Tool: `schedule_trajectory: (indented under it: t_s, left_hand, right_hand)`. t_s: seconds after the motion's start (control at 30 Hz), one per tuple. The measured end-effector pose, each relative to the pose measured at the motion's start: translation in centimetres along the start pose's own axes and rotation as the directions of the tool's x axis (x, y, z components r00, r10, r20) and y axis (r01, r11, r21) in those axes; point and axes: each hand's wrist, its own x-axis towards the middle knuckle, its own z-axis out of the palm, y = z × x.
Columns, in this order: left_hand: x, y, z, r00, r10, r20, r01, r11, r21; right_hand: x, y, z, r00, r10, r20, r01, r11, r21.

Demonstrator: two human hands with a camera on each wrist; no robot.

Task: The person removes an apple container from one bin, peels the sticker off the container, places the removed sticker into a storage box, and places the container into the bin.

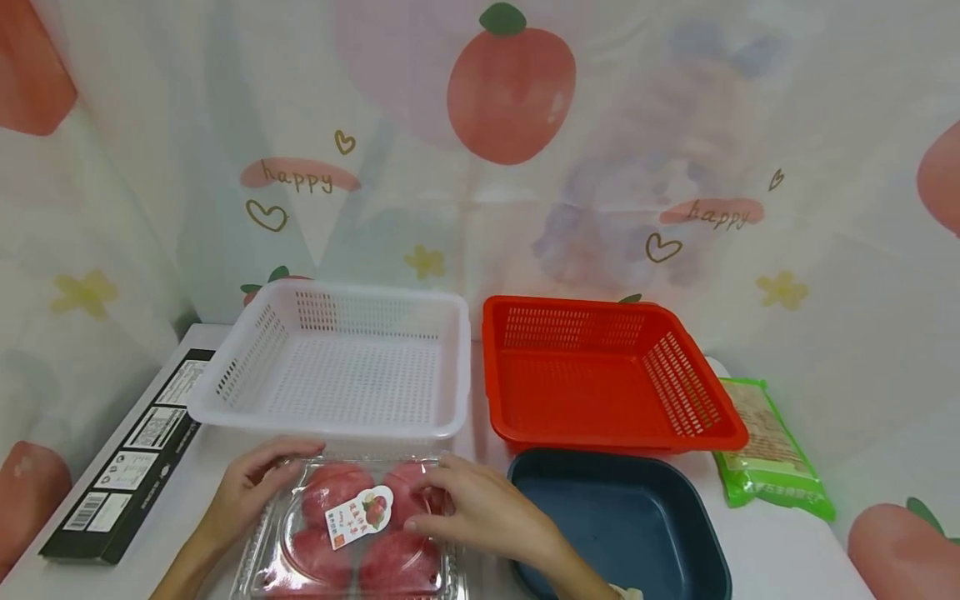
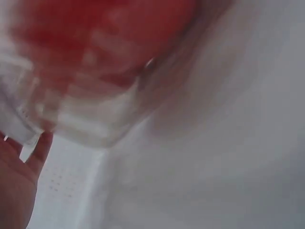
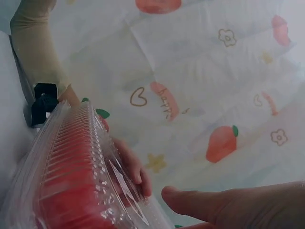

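Observation:
A clear plastic fruit box with several large red round fruits sits at the front of the table. Its lid carries a white label with a fruit picture. My left hand holds the box's back left corner, its fingertips along the rear edge. Across the right part of the lid lies my right hand, its thumb straight and its fingers bent slightly over the lid. In the right wrist view, the right thumb stands apart from the lid. The left wrist view is blurred.
Behind the box stands a white perforated basket, with a red basket beside it. A dark blue tray sits right of the box. A green-edged packet lies far right, a long black carton far left.

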Motion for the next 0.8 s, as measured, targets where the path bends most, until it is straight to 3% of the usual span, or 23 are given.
schedule_trajectory:
  t_s: [0.17, 0.3, 0.43, 0.53, 0.8]
  left_hand:
    - [1.2, 0.2, -0.9, 0.990, -0.065, 0.128, 0.056, 0.996, 0.076]
    - [1.2, -0.3, -0.7, 0.974, -0.099, 0.203, 0.101, 0.995, 0.003]
    - [1.0, -0.5, -0.3, 0.974, -0.100, 0.203, 0.114, 0.992, -0.056]
    - [0.8, -0.5, -0.2, 0.978, -0.100, 0.185, 0.110, 0.993, -0.048]
    - [0.9, -0.2, -0.1, 0.978, -0.096, 0.184, 0.106, 0.993, -0.044]
  right_hand:
    - [1.5, -1.1, 0.7, 0.998, -0.042, -0.041, 0.041, 0.999, -0.031]
    - [2.3, -1.6, 1.6, 0.997, -0.045, -0.055, 0.042, 0.998, -0.051]
    - [2.7, -1.7, 2.2, 0.999, -0.025, -0.037, 0.024, 0.999, -0.028]
    - [2.7, -1.6, 2.6, 0.999, -0.017, -0.035, 0.016, 1.000, -0.010]
    - [2.9, -1.1, 3.2, 0.994, -0.040, -0.105, 0.040, 0.999, -0.004]
